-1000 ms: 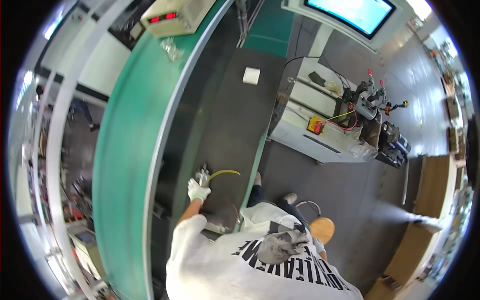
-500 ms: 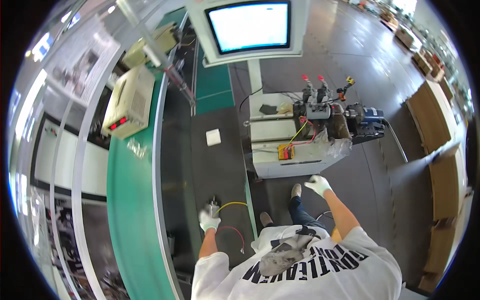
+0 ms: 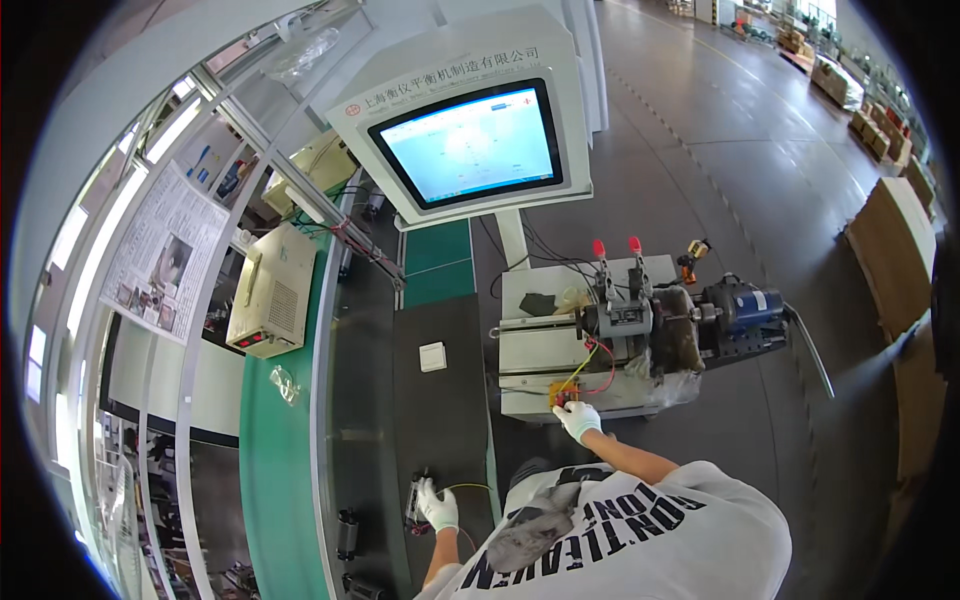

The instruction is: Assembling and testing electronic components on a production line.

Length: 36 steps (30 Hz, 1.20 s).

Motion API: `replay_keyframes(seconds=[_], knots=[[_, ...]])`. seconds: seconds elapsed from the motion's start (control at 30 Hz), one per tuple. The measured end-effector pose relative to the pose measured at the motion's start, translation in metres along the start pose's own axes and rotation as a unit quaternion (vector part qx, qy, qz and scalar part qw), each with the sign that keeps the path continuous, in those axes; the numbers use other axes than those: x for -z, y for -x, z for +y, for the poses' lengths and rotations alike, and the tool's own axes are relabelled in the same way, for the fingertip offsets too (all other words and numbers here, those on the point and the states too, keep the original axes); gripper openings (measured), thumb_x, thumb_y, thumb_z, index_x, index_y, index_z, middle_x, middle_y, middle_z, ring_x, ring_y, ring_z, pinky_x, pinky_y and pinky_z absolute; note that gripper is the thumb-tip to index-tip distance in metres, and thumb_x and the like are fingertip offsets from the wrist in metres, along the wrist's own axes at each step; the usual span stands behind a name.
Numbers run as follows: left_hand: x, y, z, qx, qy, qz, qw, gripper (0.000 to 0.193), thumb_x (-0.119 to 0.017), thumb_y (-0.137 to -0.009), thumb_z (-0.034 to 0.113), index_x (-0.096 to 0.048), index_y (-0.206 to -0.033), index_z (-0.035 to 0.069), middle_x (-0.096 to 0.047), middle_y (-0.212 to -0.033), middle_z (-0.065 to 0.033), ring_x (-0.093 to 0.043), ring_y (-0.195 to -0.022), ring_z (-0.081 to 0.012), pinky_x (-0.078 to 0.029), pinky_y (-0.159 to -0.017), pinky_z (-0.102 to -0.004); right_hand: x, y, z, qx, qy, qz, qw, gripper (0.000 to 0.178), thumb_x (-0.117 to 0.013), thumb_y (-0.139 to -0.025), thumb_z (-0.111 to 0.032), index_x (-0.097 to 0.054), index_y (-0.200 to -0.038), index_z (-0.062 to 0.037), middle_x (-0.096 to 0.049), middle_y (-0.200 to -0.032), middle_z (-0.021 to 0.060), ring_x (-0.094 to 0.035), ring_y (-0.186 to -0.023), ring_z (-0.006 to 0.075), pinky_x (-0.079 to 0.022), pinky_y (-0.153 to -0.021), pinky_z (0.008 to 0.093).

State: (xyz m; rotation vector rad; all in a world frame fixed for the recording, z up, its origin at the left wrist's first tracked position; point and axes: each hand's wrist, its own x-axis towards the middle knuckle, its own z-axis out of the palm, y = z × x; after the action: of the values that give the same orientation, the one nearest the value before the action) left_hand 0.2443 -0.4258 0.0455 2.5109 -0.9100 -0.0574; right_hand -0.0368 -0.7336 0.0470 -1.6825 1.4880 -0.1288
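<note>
My left hand (image 3: 437, 505), in a white glove, is over the dark belt with its fingers stretched out. Just left of its fingers lies a small dark, partly shiny cylindrical part (image 3: 413, 500), with a yellow lead and a red lead near it. My right hand (image 3: 577, 420), gloved too, reaches to the near edge of the machine. Its curled fingers are on a small orange-yellow box (image 3: 562, 391), hiding the box's front. Red and yellow leads (image 3: 578, 372) run from the box up to a grey clamp fixture (image 3: 625, 318) with two red-tipped levers.
A blue motor (image 3: 745, 306) sits at the machine's right end. Beyond the machine stands a monitor (image 3: 468, 145). A white square (image 3: 432, 357) lies on the dark belt (image 3: 440, 420). Left of it, a beige instrument (image 3: 272, 292) rests on the green bench (image 3: 275, 470). Cardboard (image 3: 895, 265) stands at right.
My right hand has moved from open air beside the machine onto the orange-yellow box. My left hand now sits right of the cylindrical part with its fingers off it. The view has shifted.
</note>
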Motion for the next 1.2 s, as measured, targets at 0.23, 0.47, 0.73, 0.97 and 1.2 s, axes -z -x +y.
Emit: replay_keyframes(seconds=[0.23, 0.47, 0.73, 0.97, 1.2], knots=[[-0.029, -0.073, 0.041, -0.063, 0.012, -0.051, 0.997, 0.021, -0.07, -0.083, 0.022, -0.067, -0.094, 0.005, -0.068, -0.098, -0.0113, -0.063, -0.096, -0.0324, -0.046, -0.092, -0.0441, 0.009, -0.01, -0.001, 0.081, 0.144, -0.047, 0.985, 0.049, -0.046, -0.095, -0.052, -0.074, -0.091, -0.0111, -0.072, -0.1, 0.0161, -0.068, -0.097, 0.0366, -0.052, -0.088, 0.0479], [-0.087, -0.198, 0.072, -0.106, 0.019, -0.128, 0.986, 0.051, -0.067, -0.085, 0.028, -0.054, -0.128, 0.004, -0.051, -0.138, -0.017, -0.047, -0.129, -0.0344, -0.038, -0.108, -0.0438, 0.022, -0.009, -0.016, 0.043, 0.187, -0.068, 0.979, 0.052, -0.049, -0.093, -0.058, -0.074, -0.088, -0.0126, -0.072, -0.095, 0.0158, -0.068, -0.095, 0.0341, -0.052, -0.085, 0.0466], [-0.177, -0.304, 0.068, -0.155, -0.046, -0.147, 0.976, 0.068, -0.064, -0.085, 0.033, -0.047, -0.142, 0.001, -0.037, -0.155, -0.0164, -0.036, -0.142, -0.032, -0.027, -0.117, -0.0449, 0.006, 0.004, -0.026, -0.077, 0.177, 0.001, 0.981, 0.052, -0.051, -0.092, -0.059, -0.073, -0.096, -0.0118, -0.072, -0.099, 0.0157, -0.068, -0.094, 0.0348, -0.053, -0.081, 0.0463], [-0.213, -0.337, 0.105, -0.213, 0.058, -0.114, 0.969, 0.049, -0.065, -0.084, 0.026, -0.057, -0.124, -0.001, -0.052, -0.139, -0.0236, -0.046, -0.132, -0.0399, -0.036, -0.111, -0.0488, -0.005, 0.004, -0.038, -0.125, 0.142, 0.014, 0.982, 0.051, -0.055, -0.09, -0.058, -0.075, -0.09, -0.0112, -0.072, -0.097, 0.0158, -0.067, -0.099, 0.0324, -0.051, -0.087, 0.0447], [-0.135, -0.152, 0.293, -0.537, 0.271, -0.451, 0.659, 0.042, -0.067, -0.084, 0.028, -0.063, -0.117, 0.002, -0.064, -0.119, -0.0198, -0.059, -0.112, -0.0366, -0.044, -0.102, -0.044, -0.023, 0.001, -0.015, -0.087, 0.17, 0.121, 0.974, 0.033, -0.058, -0.09, -0.041, -0.075, -0.089, -0.013, -0.074, -0.093, 0.0136, -0.071, -0.088, 0.0319, -0.056, -0.076, 0.0435]])
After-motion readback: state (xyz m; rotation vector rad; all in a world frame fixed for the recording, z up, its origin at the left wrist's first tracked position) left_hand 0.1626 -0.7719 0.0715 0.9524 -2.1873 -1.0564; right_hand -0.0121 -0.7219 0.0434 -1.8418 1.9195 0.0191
